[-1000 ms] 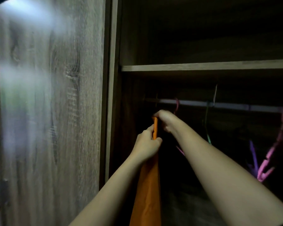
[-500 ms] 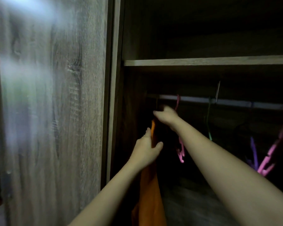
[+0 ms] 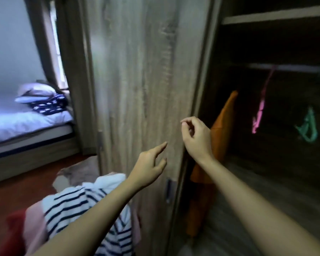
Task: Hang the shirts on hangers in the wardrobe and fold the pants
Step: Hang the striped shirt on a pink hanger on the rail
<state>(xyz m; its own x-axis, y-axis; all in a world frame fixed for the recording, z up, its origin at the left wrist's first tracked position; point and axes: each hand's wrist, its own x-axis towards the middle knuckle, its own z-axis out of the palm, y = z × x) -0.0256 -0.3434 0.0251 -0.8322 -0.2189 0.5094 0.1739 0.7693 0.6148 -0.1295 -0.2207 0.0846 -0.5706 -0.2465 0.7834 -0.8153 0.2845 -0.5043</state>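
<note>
From the head camera we see one orange shirt [image 3: 224, 126] already hanging inside the wardrobe [image 3: 266, 43], at the left end of the rail [image 3: 288, 68], just behind the edge of the closed door [image 3: 146, 80]. We judge that shirt done. Along the same rail hang a pink hanger [image 3: 260, 109] and a green hanger [image 3: 308, 128], both bare, so there is room and gear for more.

Our left hand [image 3: 150, 167] is empty, fingers loosely spread and pointing at the door panel, apart from it as far as we can tell. Our right hand [image 3: 197, 137] is also empty, thumb and forefinger nearly pinched, the rest curled; it sits in front of the orange shirt near the door edge, and we cannot tell whether it touches the cloth.

What is left lies low on the left: a pile of clothes [image 3: 85, 209] with a navy-striped white garment on top, pink and red cloth beneath it. We cannot tell which of these are shirts and which are pants. No folded pants show anywhere, so we judge that part not yet begun and the task at an early stage.

Around us, a bed [image 3: 26, 126] with a white sheet carries pillows and a dark patterned bundle. The closed door stands between the pile and the open section, so each garment must be carried round its edge.
</note>
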